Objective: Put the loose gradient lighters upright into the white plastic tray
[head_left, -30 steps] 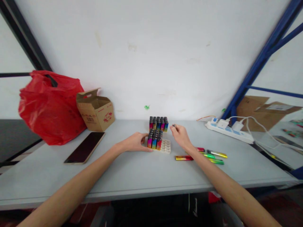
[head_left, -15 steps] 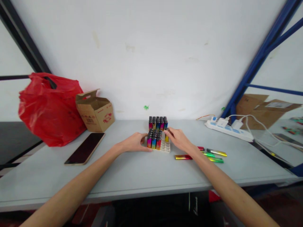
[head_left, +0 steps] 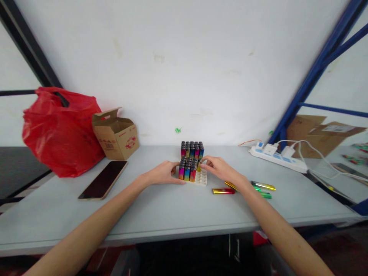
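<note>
Well — arms [head_left: 113, 211] outstretched, lighters [head_left: 187, 173] between hands [head_left: 162, 173].

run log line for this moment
left hand: at left end of white tray | right hand: at yellow lighter, grip unclear | loose lighters: lying on table, right of tray

Bag [head_left: 61, 134] sat far left, box [head_left: 112, 138] just right of it, phone [head_left: 103, 180] in front. Tray [head_left: 203, 181] of lighters [head_left: 186, 173] sat mid table [head_left: 161, 211], lighter batch [head_left: 192, 150] behind. Loose lighters [head_left: 223, 191] lay right, power strip [head_left: 280, 161] behind.
</note>
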`<action>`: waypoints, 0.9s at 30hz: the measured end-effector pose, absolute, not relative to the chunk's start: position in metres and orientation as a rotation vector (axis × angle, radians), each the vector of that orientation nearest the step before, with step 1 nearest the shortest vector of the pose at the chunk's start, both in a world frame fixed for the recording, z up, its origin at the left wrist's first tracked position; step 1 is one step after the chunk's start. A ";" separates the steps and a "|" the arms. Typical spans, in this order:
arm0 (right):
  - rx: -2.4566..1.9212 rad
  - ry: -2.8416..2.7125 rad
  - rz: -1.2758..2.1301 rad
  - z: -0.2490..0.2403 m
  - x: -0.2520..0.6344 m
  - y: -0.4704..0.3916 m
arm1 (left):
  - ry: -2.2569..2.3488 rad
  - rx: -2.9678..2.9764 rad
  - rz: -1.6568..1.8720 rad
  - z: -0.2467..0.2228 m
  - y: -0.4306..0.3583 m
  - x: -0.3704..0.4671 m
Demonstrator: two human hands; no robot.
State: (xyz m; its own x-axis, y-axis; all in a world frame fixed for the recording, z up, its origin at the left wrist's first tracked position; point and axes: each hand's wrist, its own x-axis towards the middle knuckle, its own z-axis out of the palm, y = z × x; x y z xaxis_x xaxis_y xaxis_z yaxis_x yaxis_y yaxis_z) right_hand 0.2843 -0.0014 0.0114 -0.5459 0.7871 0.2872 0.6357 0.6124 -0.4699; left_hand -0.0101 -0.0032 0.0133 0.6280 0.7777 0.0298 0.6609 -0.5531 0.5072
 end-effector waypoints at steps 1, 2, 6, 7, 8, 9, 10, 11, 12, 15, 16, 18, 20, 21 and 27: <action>-1.140 -2.359 0.480 0.017 0.291 -0.005 | 1.136 2.399 0.346 0.014 -0.003 -0.010; -1.154 -2.363 0.518 0.021 0.300 -0.009 | 1.137 2.402 0.346 0.014 -0.004 -0.010; -1.273 -2.432 0.504 0.033 0.339 -0.029 | 1.122 2.403 0.343 0.017 -0.006 -0.009; -1.328 -2.432 0.477 0.034 0.349 -0.035 | 1.119 2.400 0.343 0.018 -0.006 -0.009; -1.380 -2.429 0.455 0.034 0.357 -0.041 | 1.120 2.398 0.343 0.018 -0.006 -0.009; -1.429 -2.427 0.440 0.035 0.364 -0.048 | 1.126 2.398 0.345 0.018 -0.006 -0.009; -1.470 -2.429 0.434 0.035 0.370 -0.054 | 1.133 2.400 0.346 0.017 -0.006 -0.009; -1.503 -2.434 0.434 0.034 0.375 -0.061 | 1.139 2.406 0.343 0.016 -0.005 -0.010; -1.528 -2.441 0.434 0.033 0.378 -0.067 | 1.147 2.413 0.342 0.016 -0.004 -0.010; -1.565 -2.455 0.363 0.026 0.384 -0.084 | 1.164 2.436 0.338 0.013 -0.003 -0.011; -1.573 -2.458 0.327 0.023 0.384 -0.087 | 1.166 2.437 0.339 0.013 -0.002 -0.011; -1.585 -2.461 0.280 0.016 0.385 -0.092 | 1.153 2.425 0.336 0.013 -0.003 -0.011; -1.587 -2.454 0.278 0.012 0.384 -0.093 | 1.139 2.409 0.333 0.015 -0.004 -0.010; -1.579 -2.447 0.288 0.011 0.384 -0.093 | 1.137 2.406 0.331 0.015 -0.004 -0.010; -1.481 -2.308 0.339 0.019 0.378 -0.074 | 1.132 2.410 0.338 0.017 -0.005 -0.010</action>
